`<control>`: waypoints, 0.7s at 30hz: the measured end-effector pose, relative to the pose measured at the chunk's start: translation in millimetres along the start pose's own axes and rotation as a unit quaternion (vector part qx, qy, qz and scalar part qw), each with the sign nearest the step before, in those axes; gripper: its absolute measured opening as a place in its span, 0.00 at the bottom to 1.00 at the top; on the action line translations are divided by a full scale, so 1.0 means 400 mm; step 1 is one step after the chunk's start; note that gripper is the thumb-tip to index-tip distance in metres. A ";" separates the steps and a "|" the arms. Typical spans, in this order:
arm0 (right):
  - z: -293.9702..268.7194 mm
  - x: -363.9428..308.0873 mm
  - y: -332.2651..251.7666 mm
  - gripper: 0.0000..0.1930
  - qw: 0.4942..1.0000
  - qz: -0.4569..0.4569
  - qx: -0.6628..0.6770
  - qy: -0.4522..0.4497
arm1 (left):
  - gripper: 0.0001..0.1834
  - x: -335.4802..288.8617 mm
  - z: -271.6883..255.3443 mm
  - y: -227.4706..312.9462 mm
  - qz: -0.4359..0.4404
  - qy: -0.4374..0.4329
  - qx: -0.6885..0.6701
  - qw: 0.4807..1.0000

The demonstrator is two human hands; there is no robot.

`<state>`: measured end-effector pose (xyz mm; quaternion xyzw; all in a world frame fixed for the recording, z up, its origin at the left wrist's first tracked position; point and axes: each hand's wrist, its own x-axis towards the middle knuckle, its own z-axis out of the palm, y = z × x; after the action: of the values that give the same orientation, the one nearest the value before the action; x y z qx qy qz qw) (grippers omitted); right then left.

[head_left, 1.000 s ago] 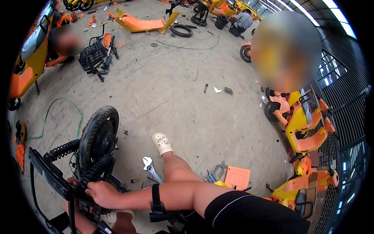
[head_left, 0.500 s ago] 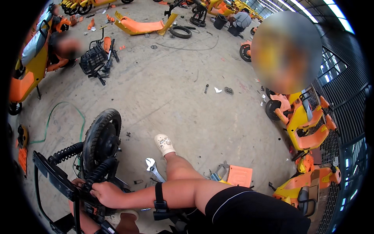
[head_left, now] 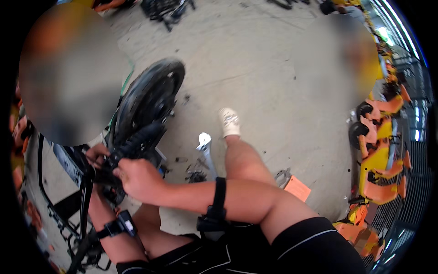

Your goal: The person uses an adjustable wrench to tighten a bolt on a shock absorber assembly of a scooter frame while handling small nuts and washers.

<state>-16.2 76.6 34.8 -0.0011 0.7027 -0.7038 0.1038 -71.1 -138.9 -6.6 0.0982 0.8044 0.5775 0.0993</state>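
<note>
Bent fingers of my left hand [head_left: 97,155] close at the upper end of a black coil-spring shock absorber [head_left: 139,141], beside a black scooter frame [head_left: 86,201]. On the other side of that end, my right hand [head_left: 141,180] is curled into a fist against the same joint. What each hand grips is hidden by the fingers and the frame. The shock absorber runs toward the black wheel [head_left: 148,100] with its knobbly tyre. An adjustable wrench [head_left: 207,153] lies on the floor to the right of my right hand.
Small dark parts [head_left: 196,176] lie near the wrench. An orange flat panel [head_left: 298,188] rests beyond my right knee. Yellow and orange scooters [head_left: 381,182] line the right side. A black basket [head_left: 162,11] sits at the far edge. Blurred patches cover the left and upper right.
My view has tilted down and turned left, so the wheel, frame and wrench appear farther right and higher. Both hands remain at the shock absorber's end; the left hand shows more clearly.
</note>
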 end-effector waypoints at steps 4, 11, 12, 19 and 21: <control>-0.034 0.005 0.002 0.12 1.000 0.021 -0.008 0.021 | 0.06 0.060 0.047 0.017 0.038 -0.074 -0.129 0.988; -0.045 0.006 0.016 0.13 0.998 -0.008 -0.062 0.016 | 0.13 0.030 0.044 0.089 -0.130 -0.012 0.076 0.989; -0.044 0.009 0.011 0.13 0.998 -0.010 -0.055 0.014 | 0.13 0.032 0.033 0.104 -0.151 -0.011 0.059 0.987; -0.059 0.004 -0.008 0.11 0.997 -0.013 -0.070 0.007 | 0.13 0.027 0.057 0.099 -0.178 0.026 -0.005 0.984; -0.044 0.004 0.013 0.12 0.995 -0.047 -0.083 0.026 | 0.16 0.018 0.060 0.089 -0.147 0.041 -0.058 0.987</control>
<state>-19.6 94.0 29.4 -0.0250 0.7600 -0.6474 0.0519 -70.1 -104.0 19.5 -0.0508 0.7787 0.6058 0.1553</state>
